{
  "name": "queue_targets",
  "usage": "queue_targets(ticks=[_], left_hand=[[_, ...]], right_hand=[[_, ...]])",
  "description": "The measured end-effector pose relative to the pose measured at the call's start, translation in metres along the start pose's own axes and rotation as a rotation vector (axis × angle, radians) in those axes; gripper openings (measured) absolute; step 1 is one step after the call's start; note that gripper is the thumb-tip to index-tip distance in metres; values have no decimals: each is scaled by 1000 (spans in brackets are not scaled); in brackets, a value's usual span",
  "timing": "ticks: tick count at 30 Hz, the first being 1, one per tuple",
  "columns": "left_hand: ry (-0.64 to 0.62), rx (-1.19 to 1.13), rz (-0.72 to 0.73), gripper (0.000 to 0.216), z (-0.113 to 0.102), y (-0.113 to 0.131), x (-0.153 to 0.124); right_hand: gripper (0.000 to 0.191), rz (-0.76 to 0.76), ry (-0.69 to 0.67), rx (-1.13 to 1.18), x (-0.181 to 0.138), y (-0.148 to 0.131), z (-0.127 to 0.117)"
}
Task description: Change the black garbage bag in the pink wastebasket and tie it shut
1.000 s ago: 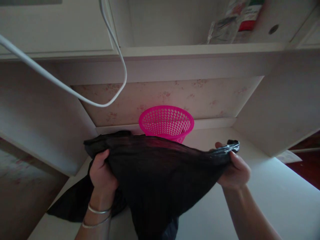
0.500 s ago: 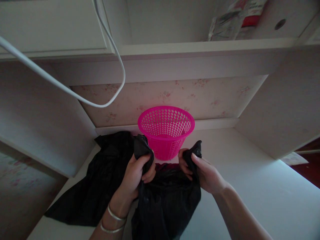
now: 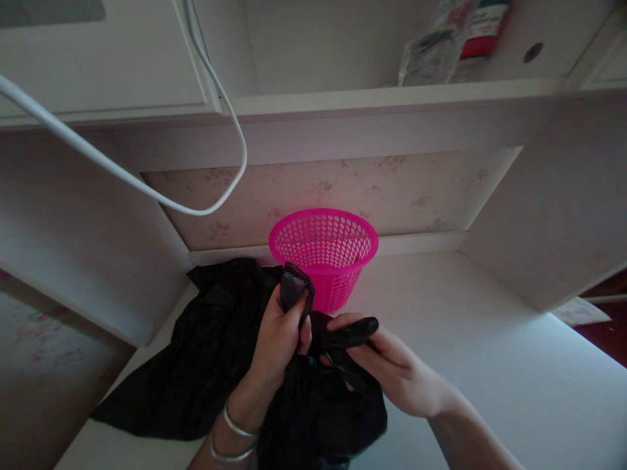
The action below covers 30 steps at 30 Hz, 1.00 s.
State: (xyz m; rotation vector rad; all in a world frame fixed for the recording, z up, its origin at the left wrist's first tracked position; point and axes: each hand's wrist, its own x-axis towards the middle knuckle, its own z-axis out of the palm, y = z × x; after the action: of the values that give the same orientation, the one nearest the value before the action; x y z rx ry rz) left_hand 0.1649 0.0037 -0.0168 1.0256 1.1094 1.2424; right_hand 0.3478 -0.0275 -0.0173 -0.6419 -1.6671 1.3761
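Observation:
A black plastic bag (image 3: 206, 365) lies crumpled on the white desk surface (image 3: 490, 365). My left hand (image 3: 277, 343) is closed round a bunched edge of it, with bangles on the wrist. My right hand (image 3: 386, 365) pinches another edge of the bag, close beside the left hand. Just behind both hands stands a pink perforated basket (image 3: 324, 251), upright with its mouth up and nothing visible inside.
A white cable (image 3: 147, 186) loops down from the upper left in front of the floral back panel. A shelf (image 3: 392, 98) above holds packaged items (image 3: 450, 39). White side panels close in the desk on the left and right.
My hands, first spread wide with the bag stretched between them, have come together in front of the basket. The bag has sagged and bunched up on the desk.

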Motion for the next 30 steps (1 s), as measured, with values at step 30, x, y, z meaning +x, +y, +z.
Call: queue_targets(ticks=[30], left_hand=[[-85,87,186,19,-11,-5,3]], right_hand=[[62,143,287,243,-3,16,-15]])
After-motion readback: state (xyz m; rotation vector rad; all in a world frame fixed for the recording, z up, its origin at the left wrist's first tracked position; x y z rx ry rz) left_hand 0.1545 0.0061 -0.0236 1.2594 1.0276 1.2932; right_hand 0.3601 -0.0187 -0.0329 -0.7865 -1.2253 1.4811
